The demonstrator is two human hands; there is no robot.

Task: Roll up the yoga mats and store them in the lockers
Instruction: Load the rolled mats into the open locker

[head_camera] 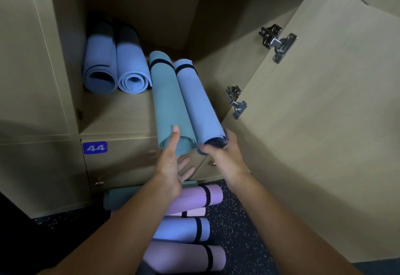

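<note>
Two rolled mats stick out of the open locker (112,121), side by side: a teal mat (167,101) and a blue mat (198,101), each with a black strap near its far end. My left hand (171,166) has its thumb up against the teal roll's near end, with straight fingers spread under it. Around the near end of the blue roll curl the fingers of my right hand (220,151). At the back left of the same shelf lie two more blue rolled mats (114,65).
The locker door (313,123) stands open on the right, with metal hinges (278,41). Below is a shut locker marked 44 (94,147). On the dark speckled floor (242,231) lie several rolled mats, purple (194,197), blue (181,229) and teal (118,197).
</note>
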